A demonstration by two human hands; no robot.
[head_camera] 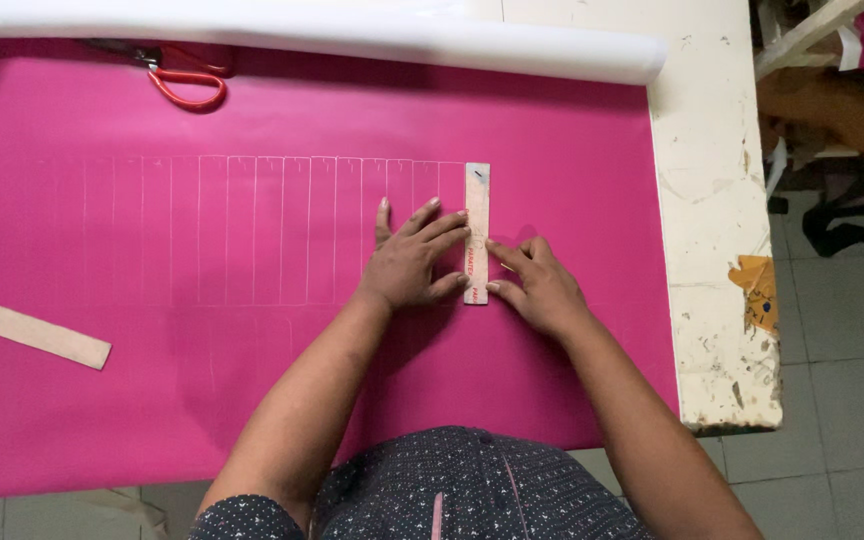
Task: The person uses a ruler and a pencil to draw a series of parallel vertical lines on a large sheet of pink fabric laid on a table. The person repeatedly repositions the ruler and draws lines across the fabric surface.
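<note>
A short wooden ruler (477, 232) lies flat on a sheet of pink material (252, 380) spread over the desk (712, 200), at the right end of a row of thin chalk-like lines (252, 230) drawn on the pink. Its long axis runs away from the person, parallel to those lines, one end towards the white roll (352, 35) at the far edge and the other towards the body. The left hand (412, 262) is open, fingers spread, with the fingertips pressing on the ruler's left edge; the right hand (537, 285) is loosely curled, its fingertips touching the right edge near the lower end, and neither hand grips anything. The ruler looks light, stiff and thin, likely to slide on the smooth sheet unless pressed down, and best held flat from above along its length. The pink sheet seems soft and thin. Red-handled scissors (184, 80) lie at the far edge, and a second wooden strip (32, 332) rests well to the left.
</note>
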